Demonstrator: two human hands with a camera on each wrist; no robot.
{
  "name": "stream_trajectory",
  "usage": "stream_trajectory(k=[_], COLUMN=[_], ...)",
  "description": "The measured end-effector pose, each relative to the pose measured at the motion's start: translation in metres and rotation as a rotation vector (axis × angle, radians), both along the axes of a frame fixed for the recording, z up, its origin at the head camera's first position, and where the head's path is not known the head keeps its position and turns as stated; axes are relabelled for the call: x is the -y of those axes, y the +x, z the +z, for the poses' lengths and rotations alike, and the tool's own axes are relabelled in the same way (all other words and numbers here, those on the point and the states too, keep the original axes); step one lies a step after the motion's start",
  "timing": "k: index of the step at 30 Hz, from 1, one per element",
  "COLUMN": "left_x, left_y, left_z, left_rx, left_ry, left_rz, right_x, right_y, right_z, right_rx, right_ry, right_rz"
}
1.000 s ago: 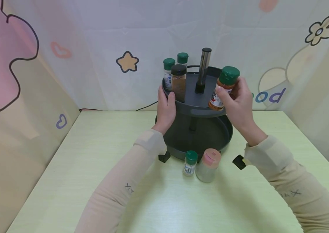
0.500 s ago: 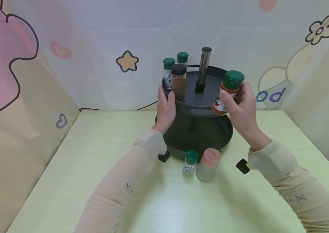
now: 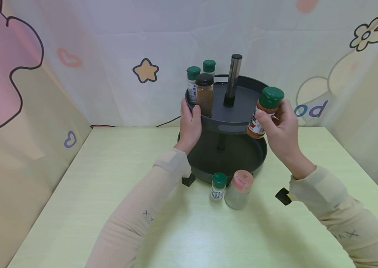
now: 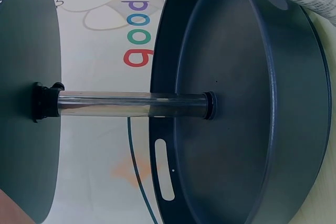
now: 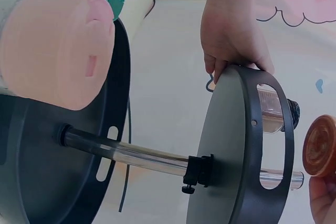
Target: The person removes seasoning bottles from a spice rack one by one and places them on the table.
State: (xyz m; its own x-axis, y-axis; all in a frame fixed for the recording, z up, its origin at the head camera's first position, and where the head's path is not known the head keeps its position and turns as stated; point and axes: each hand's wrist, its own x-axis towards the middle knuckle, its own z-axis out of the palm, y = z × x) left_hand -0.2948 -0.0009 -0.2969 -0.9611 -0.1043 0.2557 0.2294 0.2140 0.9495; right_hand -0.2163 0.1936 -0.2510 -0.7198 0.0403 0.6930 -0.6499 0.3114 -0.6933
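Note:
A dark two-tier round rack [image 3: 230, 127] with a metal centre post stands on the table. My left hand [image 3: 190, 124] holds the left side of its upper tray, the thumb lying along the rim; the right wrist view shows this hand [image 5: 231, 40] at the tray edge too. In my right hand [image 3: 284, 134] is a seasoning bottle [image 3: 271, 97] with a green cap and reddish contents. Slightly tilted, it overlaps the upper tray's front right rim in the head view. Its round base [image 5: 319, 148] faces the camera in the right wrist view.
On the upper tray's left are a black-capped jar [image 3: 204, 97] of brown powder and two green-capped bottles [image 3: 192, 83]. Before the lower tray [image 3: 259, 163] stand a small green-capped bottle [image 3: 217, 188] and a pink-lidded jar [image 3: 240, 190]. A patterned curtain [image 3: 115, 74] hangs behind.
My right hand has moved the seasoning bottle rightward and down, from over the upper tray toward its front right edge. The left hand and the rack keep their places.

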Motion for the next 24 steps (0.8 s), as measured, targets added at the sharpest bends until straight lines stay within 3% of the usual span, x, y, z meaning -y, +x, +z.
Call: stream_trajectory(k=[24], left_x=[0.000], left_y=[0.000], left_z=[0.000], left_rx=[0.004], left_ry=[-0.007], left_rz=[0.005], right_x=[-0.012], right_y=[0.011], right_z=[-0.012], right_rx=[0.039], right_ry=[0.010], right_rz=[0.004])
